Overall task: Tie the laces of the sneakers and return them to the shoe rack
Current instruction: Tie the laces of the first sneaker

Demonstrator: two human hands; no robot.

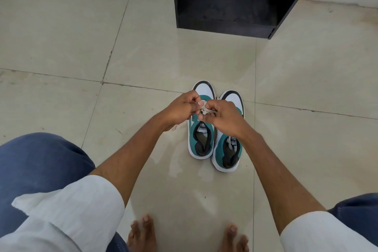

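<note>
Two teal and white sneakers stand side by side on the tiled floor, toes pointing away from me. The left sneaker [201,145] is under my hands; the right sneaker [228,155] sits just beside it. My left hand [180,109] and my right hand [223,117] meet above the left sneaker's tongue, each pinching part of its pale laces [205,110]. A loose lace end trails to the left below my left wrist. The black shoe rack [227,4] stands open-fronted on the floor farther ahead.
Beige floor tiles [61,47] spread all around the sneakers. My bare feet [143,235] are at the bottom edge and my knees in blue trousers frame both lower corners. A white wall base runs behind the rack.
</note>
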